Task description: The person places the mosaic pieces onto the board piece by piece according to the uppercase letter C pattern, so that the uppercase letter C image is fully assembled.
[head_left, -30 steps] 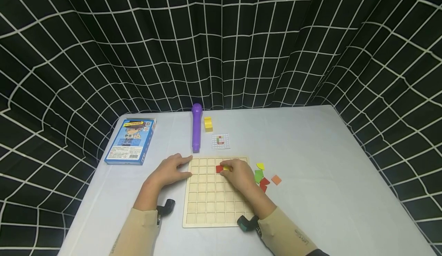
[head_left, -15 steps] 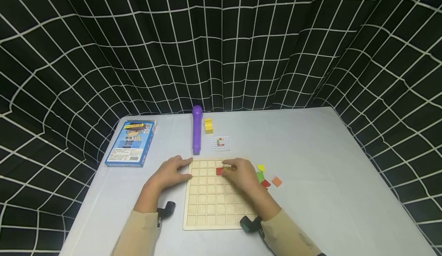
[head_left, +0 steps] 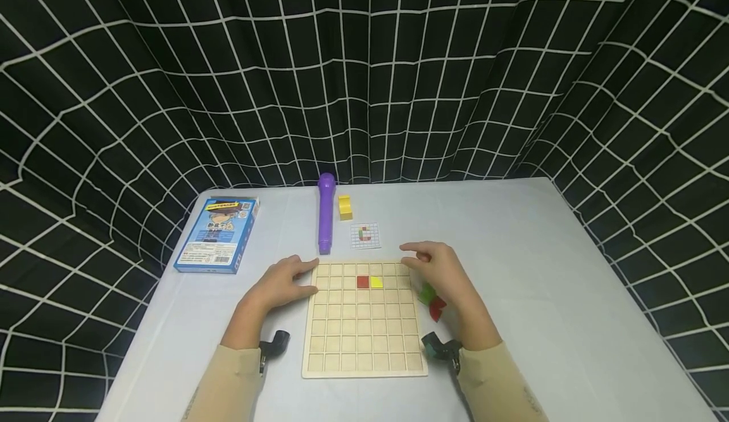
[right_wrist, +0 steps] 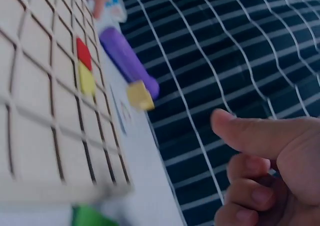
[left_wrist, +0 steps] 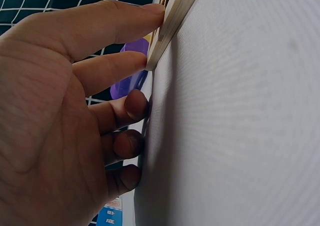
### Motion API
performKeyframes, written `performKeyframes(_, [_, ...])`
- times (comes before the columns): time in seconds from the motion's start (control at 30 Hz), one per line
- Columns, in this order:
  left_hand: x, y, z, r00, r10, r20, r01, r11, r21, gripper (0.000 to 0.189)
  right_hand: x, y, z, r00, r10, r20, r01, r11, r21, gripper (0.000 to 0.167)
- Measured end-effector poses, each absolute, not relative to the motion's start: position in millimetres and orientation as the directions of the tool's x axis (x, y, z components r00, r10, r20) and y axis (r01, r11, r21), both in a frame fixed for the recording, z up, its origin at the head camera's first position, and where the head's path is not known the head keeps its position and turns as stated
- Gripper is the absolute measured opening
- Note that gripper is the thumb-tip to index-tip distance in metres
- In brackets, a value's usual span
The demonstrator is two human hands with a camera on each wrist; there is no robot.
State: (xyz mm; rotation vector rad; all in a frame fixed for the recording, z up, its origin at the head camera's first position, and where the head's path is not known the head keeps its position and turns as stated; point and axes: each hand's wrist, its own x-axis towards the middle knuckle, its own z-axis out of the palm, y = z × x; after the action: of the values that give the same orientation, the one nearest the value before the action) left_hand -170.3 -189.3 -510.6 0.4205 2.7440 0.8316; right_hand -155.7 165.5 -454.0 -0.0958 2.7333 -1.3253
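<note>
"Where's the yellow piece [head_left: 376,283]?"
"On your board [head_left: 364,329], at the red square's [head_left: 362,281] three o'clock."
"Your hands?"
"Right hand [head_left: 443,271] released at two o'clock; left hand [head_left: 278,283] touching the board at ten, palm visible only in the left wrist view."

Lab-style recording booth | black, white-gridded curtain [head_left: 393,74] is enclosing a white tabletop [head_left: 547,270] on three sides | wrist cameras [head_left: 276,344] are being worn
</note>
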Motion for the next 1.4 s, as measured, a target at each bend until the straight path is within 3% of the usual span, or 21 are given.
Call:
performKeyframes(0.33, [-171.0,-189.6,-511.4,-0.930,0.335,-0.152,0.194,0.799,0.570,0.072,-164.3,201.8,-461.7,-0.965,-0.060,-0.253,0.139,0.704,-0.697,0.027])
performKeyframes(0.6, [-171.1,-190.5,-512.5,-0.930,0.336,-0.149,0.197,0.799,0.569,0.073,-167.3,212.8,-475.8,-0.929,-0.120,-0.350,0.139,0.762,-0.632,0.037])
performKeyframes(1.07, [-172.4,-190.2,-513.5,-0.930,0.331,-0.161,0.191,0.807,0.559,0.073,-167.3,215.3,-482.1,-0.950,-0.017,-0.311,0.172,0.803,-0.571,0.030])
performKeyframes(1.4, [-171.8,-189.9,-512.3,-0.930,0.335,-0.153,0.194,0.800,0.567,0.073,-169.7,215.5,-479.1,-0.970,-0.044,-0.240,0.111,0.797,-0.593,0.029])
